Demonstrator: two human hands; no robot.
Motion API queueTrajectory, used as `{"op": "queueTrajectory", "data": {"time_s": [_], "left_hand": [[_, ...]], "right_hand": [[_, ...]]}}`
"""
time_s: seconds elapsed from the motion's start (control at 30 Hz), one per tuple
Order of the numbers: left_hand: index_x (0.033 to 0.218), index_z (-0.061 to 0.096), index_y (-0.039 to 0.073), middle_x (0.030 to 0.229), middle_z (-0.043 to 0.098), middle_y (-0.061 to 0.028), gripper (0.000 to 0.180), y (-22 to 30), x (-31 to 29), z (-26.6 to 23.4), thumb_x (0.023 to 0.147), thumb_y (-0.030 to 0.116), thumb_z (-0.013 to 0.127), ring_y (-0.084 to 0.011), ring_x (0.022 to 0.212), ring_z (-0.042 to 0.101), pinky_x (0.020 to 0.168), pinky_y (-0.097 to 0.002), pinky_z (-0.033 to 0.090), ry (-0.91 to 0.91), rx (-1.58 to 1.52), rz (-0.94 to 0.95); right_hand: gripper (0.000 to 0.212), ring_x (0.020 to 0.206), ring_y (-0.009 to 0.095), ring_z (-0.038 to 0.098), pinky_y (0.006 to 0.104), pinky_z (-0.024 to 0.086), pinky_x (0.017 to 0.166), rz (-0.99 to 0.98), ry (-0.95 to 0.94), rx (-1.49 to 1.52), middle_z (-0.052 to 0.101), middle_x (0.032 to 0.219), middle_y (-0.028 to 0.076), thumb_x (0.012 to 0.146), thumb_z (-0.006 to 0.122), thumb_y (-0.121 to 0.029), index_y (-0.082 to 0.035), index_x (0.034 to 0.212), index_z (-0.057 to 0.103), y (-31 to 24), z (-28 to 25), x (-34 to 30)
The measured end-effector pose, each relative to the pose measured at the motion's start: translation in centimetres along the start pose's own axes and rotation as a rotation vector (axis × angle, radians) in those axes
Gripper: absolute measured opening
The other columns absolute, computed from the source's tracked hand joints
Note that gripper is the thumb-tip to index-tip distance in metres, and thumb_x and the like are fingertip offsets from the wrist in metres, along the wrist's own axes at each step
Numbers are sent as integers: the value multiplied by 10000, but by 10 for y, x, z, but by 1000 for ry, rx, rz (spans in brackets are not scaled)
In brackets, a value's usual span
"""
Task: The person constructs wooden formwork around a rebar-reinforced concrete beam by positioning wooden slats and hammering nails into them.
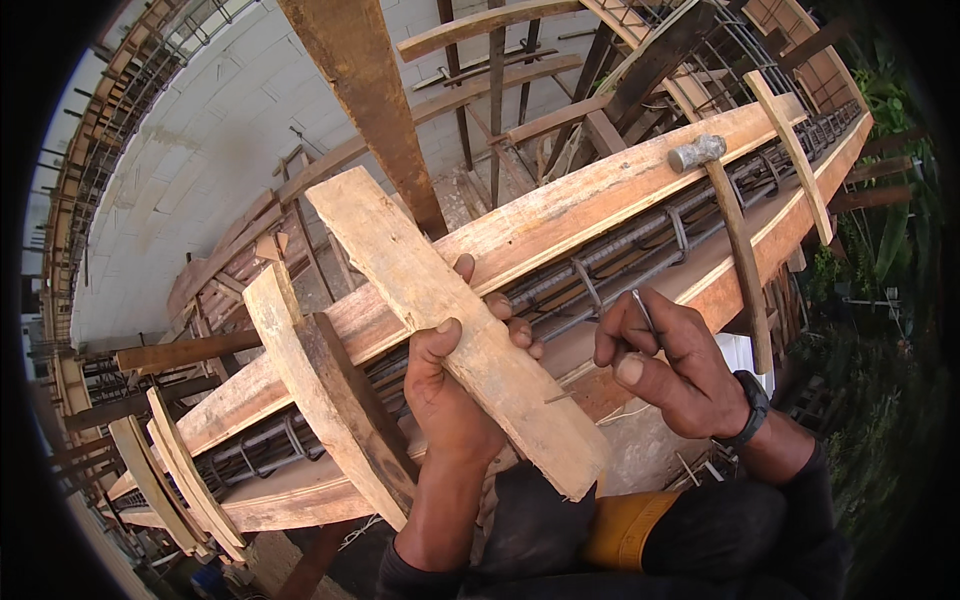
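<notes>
My left hand (450, 400) is wrapped round a short, pale wooden board (450, 320), thumb on its face and fingertips over its far edge. The board is tilted above the formwork trough. A thin nail (560, 397) juts sideways from its lower part. My right hand (685, 370), wearing a dark wristband, is closed just right of the board, with a shiny nail (645, 312) between its fingers. Beyond it a hammer (738, 250) rests across the formwork, its grey head on the far side board and its wooden handle towards me.
The long formwork (600, 210) holds steel reinforcing bars (560, 290). Wooden crosspieces (320, 380) span it at left, with another crosspiece (790, 155) at right. An upright timber (365, 100) rises behind. A pale block wall (220, 170) stands beyond; plants (890, 230) grow at right.
</notes>
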State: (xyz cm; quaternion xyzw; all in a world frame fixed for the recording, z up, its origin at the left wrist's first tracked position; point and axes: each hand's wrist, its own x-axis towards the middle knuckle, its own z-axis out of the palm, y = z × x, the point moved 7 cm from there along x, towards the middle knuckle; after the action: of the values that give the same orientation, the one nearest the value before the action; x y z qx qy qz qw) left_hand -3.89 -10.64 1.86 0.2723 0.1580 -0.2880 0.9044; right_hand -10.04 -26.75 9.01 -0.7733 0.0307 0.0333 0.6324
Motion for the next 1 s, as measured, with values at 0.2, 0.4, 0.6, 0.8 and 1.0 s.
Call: {"op": "queueTrajectory", "data": {"time_s": [0.2,0.4,0.6,0.8,1.0], "left_hand": [[1444,410,-2,1020,628,-134,669,42,-5,-21,882,335,544,-254,912,635,831,-426,541,40,294,397],[1445,423,3,1076,644,-144,603,54,-9,-29,927,304,493,-234,954,647,870,-376,533,210,330,505],[1438,432,-8,1082,645,-147,612,56,-13,-33,924,317,501,-233,996,637,918,-382,514,297,285,496],[1393,439,-20,1150,595,-147,529,51,-15,-29,963,288,467,-254,1046,619,955,-407,492,223,305,438],[1329,446,25,1150,584,-165,458,64,-17,-29,977,312,509,-325,1048,631,974,-514,518,211,217,464]], "right_hand": [[284,661,152,455,315,430,662,83,218,-54,480,713,48,1020,550,-253,19,1000,629,20,-24,-2],[271,804,200,596,324,481,733,-255,-5,-210,596,850,71,976,631,-238,-39,1134,725,-32,5,-2],[299,907,205,673,303,529,742,84,-254,487,672,994,144,890,723,-59,16,1175,677,-38,36,-9],[293,905,237,702,292,545,722,158,-548,982,691,1062,204,898,702,-16,75,1165,623,-60,76,-30],[202,957,200,660,285,531,783,213,-672,1141,673,1050,133,931,672,-26,40,1120,647,-64,94,-42]]}}
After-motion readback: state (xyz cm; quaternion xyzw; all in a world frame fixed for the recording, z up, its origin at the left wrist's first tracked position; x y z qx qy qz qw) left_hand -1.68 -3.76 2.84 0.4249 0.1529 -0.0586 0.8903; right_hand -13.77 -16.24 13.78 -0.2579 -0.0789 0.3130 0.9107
